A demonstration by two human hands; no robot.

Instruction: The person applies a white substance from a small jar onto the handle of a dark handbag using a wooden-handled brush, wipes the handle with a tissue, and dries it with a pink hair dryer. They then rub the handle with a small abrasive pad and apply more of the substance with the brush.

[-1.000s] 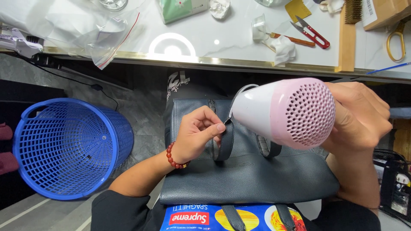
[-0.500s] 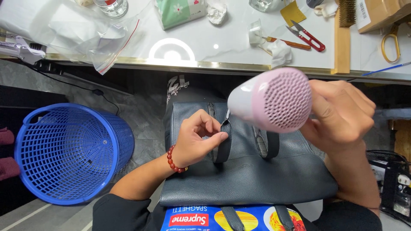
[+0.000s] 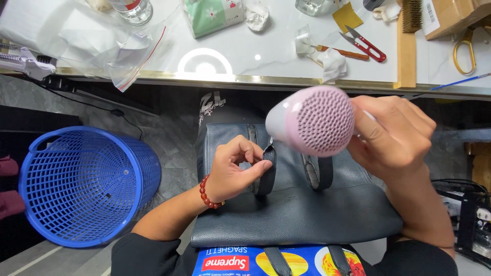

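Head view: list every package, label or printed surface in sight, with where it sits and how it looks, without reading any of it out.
Cardboard box: top right on the table, brown, with a white barcode label.
Green pouch: top centre on the table, green with white flower prints.
Clear plastic bag: upper left on the table, crumpled, with a red seal strip.
Printed package: bottom centre, under the grey bag, blue with a red patch and yellow rounds.

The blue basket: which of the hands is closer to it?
Left. The left hand pinches a bag strap just right of the blue basket; the right hand holds the pink dryer farther away.
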